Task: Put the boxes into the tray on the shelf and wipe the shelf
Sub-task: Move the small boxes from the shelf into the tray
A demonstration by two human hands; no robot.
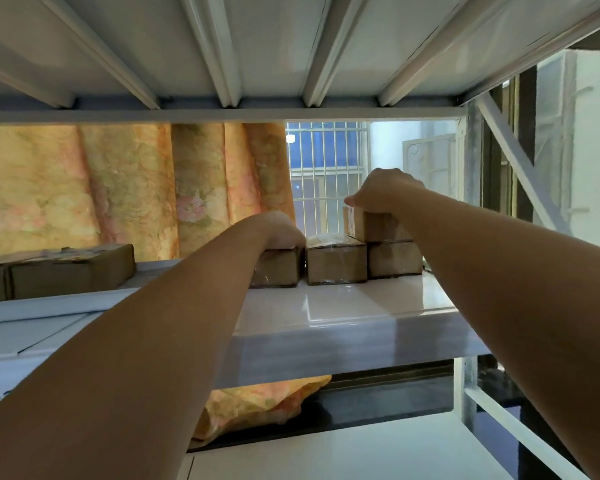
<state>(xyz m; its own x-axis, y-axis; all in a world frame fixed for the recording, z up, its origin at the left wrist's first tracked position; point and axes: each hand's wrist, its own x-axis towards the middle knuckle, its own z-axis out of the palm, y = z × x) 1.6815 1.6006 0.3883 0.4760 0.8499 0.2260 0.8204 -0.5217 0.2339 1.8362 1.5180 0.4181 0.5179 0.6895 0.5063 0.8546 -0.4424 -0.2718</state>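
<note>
Several brown cardboard boxes stand at the back of the white shelf (343, 306). My left hand (281, 230) lies on top of the left box (278, 268) and grips it from above. A middle box (336, 263) stands beside it, untouched. To its right, a lower box (394, 259) carries a smaller top box (378, 226), and my right hand (385, 190) is closed over that top box. More boxes (59, 271) lie at the far left of the shelf, on what may be a tray; its rim is not clear.
The underside of the shelf above (257, 57) hangs low overhead. An orange patterned curtain (136, 188) and a barred window (326, 174) are behind the shelf. A metal upright with a diagonal brace (510, 161) stands at the right. A lower shelf (361, 455) is below.
</note>
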